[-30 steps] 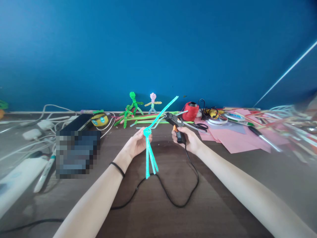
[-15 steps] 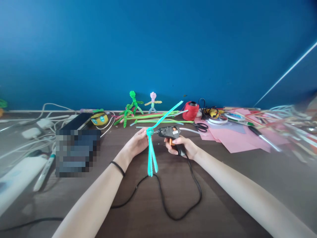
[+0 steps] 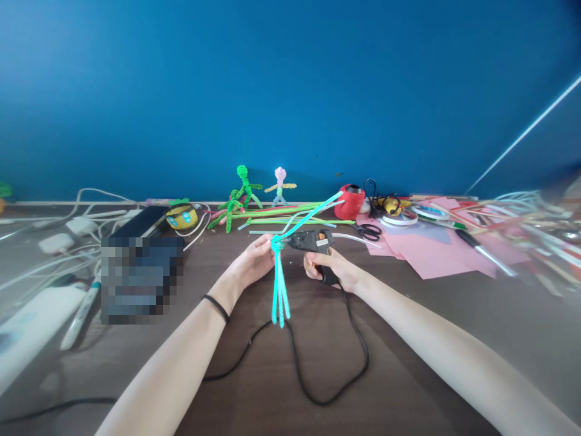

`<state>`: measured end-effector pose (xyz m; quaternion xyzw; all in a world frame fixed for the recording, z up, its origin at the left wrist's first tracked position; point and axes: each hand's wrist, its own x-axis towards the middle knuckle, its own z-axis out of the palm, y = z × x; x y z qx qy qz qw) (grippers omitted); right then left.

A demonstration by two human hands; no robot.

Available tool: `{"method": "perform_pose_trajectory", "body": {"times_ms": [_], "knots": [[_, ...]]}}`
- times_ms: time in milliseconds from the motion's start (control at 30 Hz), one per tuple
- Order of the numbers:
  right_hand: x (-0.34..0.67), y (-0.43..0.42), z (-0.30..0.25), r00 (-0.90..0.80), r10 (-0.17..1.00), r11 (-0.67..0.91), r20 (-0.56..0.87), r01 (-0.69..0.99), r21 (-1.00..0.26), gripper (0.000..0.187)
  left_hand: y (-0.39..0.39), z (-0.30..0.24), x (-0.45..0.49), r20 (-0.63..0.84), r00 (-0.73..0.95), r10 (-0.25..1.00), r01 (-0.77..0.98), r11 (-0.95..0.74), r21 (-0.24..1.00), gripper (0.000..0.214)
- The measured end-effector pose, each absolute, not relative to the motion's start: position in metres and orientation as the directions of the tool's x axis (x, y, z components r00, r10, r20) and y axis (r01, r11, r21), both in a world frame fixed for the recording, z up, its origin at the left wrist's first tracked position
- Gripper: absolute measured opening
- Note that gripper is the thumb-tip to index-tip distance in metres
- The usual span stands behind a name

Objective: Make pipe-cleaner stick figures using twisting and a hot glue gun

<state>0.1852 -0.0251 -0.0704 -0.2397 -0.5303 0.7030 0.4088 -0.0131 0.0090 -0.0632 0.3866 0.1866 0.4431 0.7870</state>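
My left hand [image 3: 259, 261] is closed, pinching a bundle of turquoise pipe cleaners [image 3: 280, 284] at its twisted top. Several ends hang straight down from the knot, while one long strand slants up to the right. In my right hand [image 3: 333, 266] is a black hot glue gun [image 3: 309, 241], its grip wrapped by my fingers, with a finger at the orange trigger. The gun's nozzle points left and meets or nearly meets the knot; actual contact is hard to make out. A clear glue stick [image 3: 356, 237] pokes out of the gun's back.
Pipe-cleaner figures, one green [image 3: 244, 178] and one pink-headed [image 3: 280, 177], stand by the blue wall. Behind my hands lie loose pipe cleaners [image 3: 299, 221], a red spool [image 3: 349, 203] and scissors [image 3: 369, 231]. Pink paper [image 3: 436, 257] is at right, white cables [image 3: 91, 242] at left. A black cord [image 3: 318, 401] loops in front.
The turquoise bundle has turned slightly, its long strand swinging lower and further right. The glue gun has tilted a little and shifted slightly, still nozzle-first at the knot.
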Motion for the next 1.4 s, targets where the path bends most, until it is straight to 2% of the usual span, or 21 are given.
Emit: {"method": "perform_pose_trajectory", "body": {"times_ms": [500,1233,1400], "knots": [[0.1828,-0.0268,-0.0662,-0.523,0.845,-0.041,0.11,-0.269,-0.962,0.031,0.0108,-0.0679,-0.0141,0.052,0.546,0.836,-0.553,0.312,0.772,0.02],[0.1813,-0.0266,-0.0668,-0.518,0.847,-0.073,0.123,-0.341,-0.937,0.024,0.0093,-0.0639,-0.013,0.027,0.543,0.839,-0.55,0.331,0.766,0.023],[0.1817,-0.0261,-0.0662,-0.534,0.837,-0.06,0.122,-0.31,-0.949,0.028,0.0086,-0.0634,-0.0131,0.03,0.547,0.837,-0.549,0.33,0.768,0.024]]}}
